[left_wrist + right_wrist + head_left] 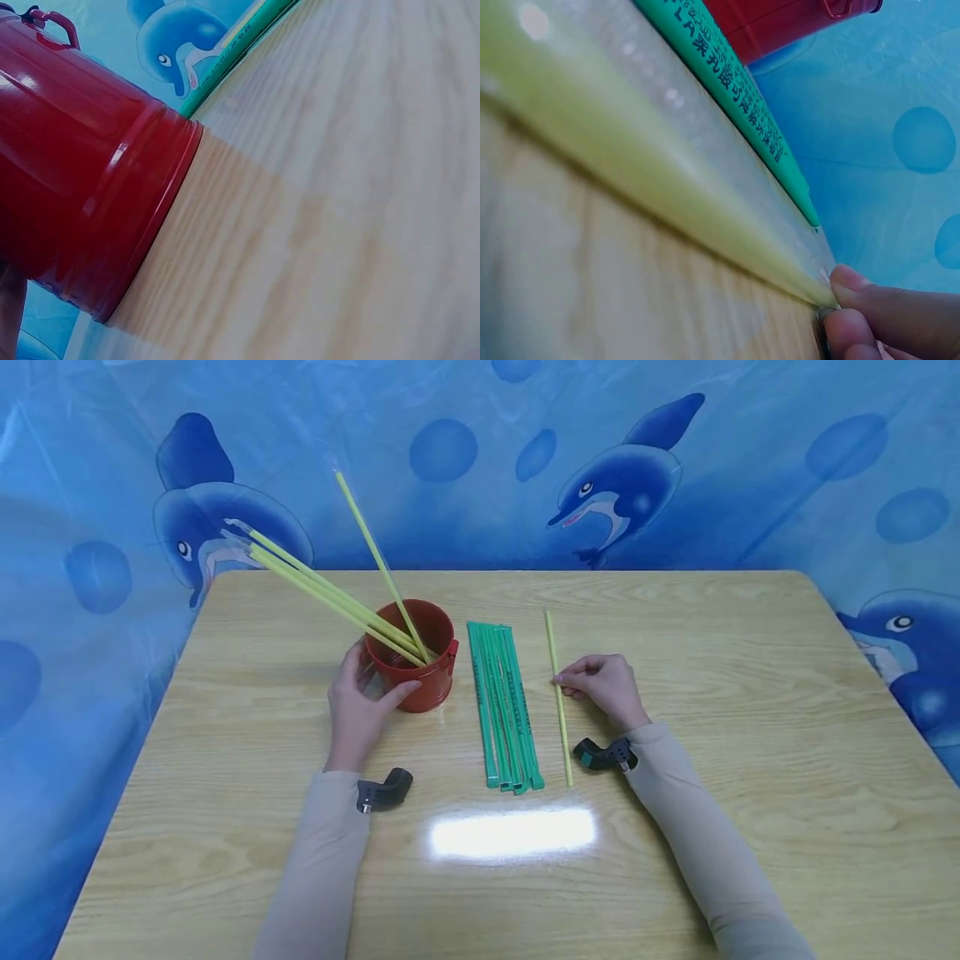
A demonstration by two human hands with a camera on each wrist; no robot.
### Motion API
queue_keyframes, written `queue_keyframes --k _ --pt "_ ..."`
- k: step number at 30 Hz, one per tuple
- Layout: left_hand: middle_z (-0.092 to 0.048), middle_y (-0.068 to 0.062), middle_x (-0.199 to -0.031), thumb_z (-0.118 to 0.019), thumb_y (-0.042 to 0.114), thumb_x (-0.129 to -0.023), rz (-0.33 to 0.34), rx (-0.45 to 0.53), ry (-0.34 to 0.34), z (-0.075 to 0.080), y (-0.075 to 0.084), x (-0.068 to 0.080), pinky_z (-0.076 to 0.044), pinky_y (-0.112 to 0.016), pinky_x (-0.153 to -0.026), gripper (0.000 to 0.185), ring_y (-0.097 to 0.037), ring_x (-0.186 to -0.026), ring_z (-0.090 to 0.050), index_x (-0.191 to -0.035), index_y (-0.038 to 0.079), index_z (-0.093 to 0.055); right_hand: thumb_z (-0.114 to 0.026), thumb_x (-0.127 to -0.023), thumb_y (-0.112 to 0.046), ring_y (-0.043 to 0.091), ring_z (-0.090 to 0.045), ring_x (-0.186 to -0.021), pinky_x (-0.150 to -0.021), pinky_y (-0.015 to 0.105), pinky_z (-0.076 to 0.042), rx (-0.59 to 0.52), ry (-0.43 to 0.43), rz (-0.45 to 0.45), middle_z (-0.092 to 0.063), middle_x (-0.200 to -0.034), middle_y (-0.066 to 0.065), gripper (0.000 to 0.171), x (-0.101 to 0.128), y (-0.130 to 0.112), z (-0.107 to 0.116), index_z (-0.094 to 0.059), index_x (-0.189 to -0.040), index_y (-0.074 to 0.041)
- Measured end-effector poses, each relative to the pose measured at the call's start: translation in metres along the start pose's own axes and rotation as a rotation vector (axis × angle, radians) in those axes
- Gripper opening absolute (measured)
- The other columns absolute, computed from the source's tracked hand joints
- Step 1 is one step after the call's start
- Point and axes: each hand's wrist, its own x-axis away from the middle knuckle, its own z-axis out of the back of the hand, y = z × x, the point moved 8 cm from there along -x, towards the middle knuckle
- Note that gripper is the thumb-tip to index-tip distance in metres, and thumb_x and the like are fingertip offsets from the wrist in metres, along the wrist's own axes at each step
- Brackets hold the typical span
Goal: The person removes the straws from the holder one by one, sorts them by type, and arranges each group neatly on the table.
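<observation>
— While the left hand curls round the near side of the red bucket left of centre in the head view, thumb on the front wall and fingers on the left wall, what is the right hand doing?

— The right hand sits just right of centre, its fingertips pinching a single yellow straw that lies flat on the wooden table. The right wrist view shows finger and thumb closed on the straw's clear wrapper.

— How much looks done?

— Several yellow straws already stand in the bucket, leaning out toward the upper left of the frame, one more upright than the rest. I count about four, though where they overlap I cannot be sure. So I judge the sorting partly done.

— And what is left?

— The pinched straw, not yet lifted, and a bundle of green straws lying side by side between bucket and right hand, near the bucket but apart from it. They appear untouched.

— Anything else in the frame?

— A blue dolphin-print sheet fills the top and sides behind the table, and a bright glare patch sits low at centre.
</observation>
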Motion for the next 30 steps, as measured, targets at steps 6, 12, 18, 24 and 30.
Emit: queue_keyframes --k 6,12,18,24,30 --pt "-0.048 -0.003 -0.138 -0.081 0.02 -0.075 0.009 0.006 -0.003 -0.0014 -0.0011 0.0006 -0.04 -0.029 -0.104 0.078 -0.017 -0.126 -0.045 -0.141 0.012 -0.041 -0.073 -0.082 -0.011 0.007 -0.063 -0.059 -0.056 0.019 -0.055 0.008 0.015 0.013 -0.07 -0.078 0.009 0.021 0.0021 -0.0004 0.0009 -0.07 -0.091 0.008" --pt "-0.047 -0.003 -0.138 -0.081 0.021 -0.075 0.004 0.007 -0.002 -0.0007 0.0012 0.0006 -0.039 -0.027 -0.104 0.077 -0.017 -0.126 -0.045 -0.141 0.012 -0.041 -0.074 -0.082 -0.009 0.008 -0.064 -0.059 -0.056 0.02 -0.056 -0.022 0.004 0.018 -0.069 -0.076 0.008 0.02 0.0017 -0.0016 0.0009 -0.069 -0.09 0.008" --pt "-0.048 -0.004 -0.138 -0.081 0.02 -0.075 0.004 0.006 0.006 0.0004 0.0028 0.0004 -0.039 -0.027 -0.104 0.078 -0.017 -0.125 -0.046 -0.141 0.011 -0.041 -0.073 -0.082 -0.006 0.007 -0.064 -0.059 -0.058 0.02 -0.056 -0.061 -0.02 0.024 -0.069 -0.076 0.006 0.02 0.001 -0.0034 -0.0007 -0.068 -0.091 0.011" --pt "-0.048 -0.005 -0.137 -0.081 0.018 -0.075 0.004 0.008 0.008 0.0011 0.002 0.0006 -0.039 -0.026 -0.104 0.077 -0.018 -0.125 -0.046 -0.14 0.01 -0.041 -0.072 -0.082 -0.005 0.006 -0.063 -0.059 -0.058 0.02 -0.056 -0.084 -0.036 0.017 -0.069 -0.074 0.005 0.02 0.0001 -0.0009 -0.0027 -0.067 -0.092 0.012" --pt "-0.048 -0.004 -0.137 -0.082 0.018 -0.074 0.009 0.019 0.003 -0.0023 -0.0022 -0.0011 -0.04 -0.027 -0.103 0.078 -0.018 -0.125 -0.046 -0.141 0.012 -0.041 -0.073 -0.082 -0.006 0.007 -0.063 -0.06 -0.057 0.019 -0.055 -0.092 -0.041 0.019 -0.069 -0.074 0.003 0.022 0.0012 0.0 -0.0005 -0.067 -0.091 0.012"
